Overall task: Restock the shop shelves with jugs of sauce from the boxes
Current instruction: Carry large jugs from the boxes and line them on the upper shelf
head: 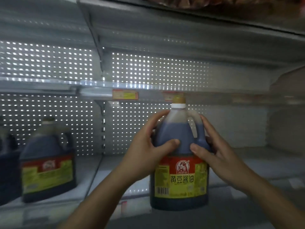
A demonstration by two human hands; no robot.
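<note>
A big jug of dark sauce [179, 177] with a yellow and red label, a white collar and a tan cap stands upright at the front edge of the grey metal shelf [247, 171]. My left hand [148, 151] grips its left shoulder, thumb across the front. My right hand [214, 149] grips the right side by the handle, thumb on the front. A second, matching jug [47, 164] stands on the same shelf level at the left.
Part of another dark jug [8, 162] shows at the far left edge. Behind is a perforated back panel [156, 71] and an upper shelf with price tags [125, 94]. A shelf above [181, 30] overhangs. Bare shelf lies right of the held jug.
</note>
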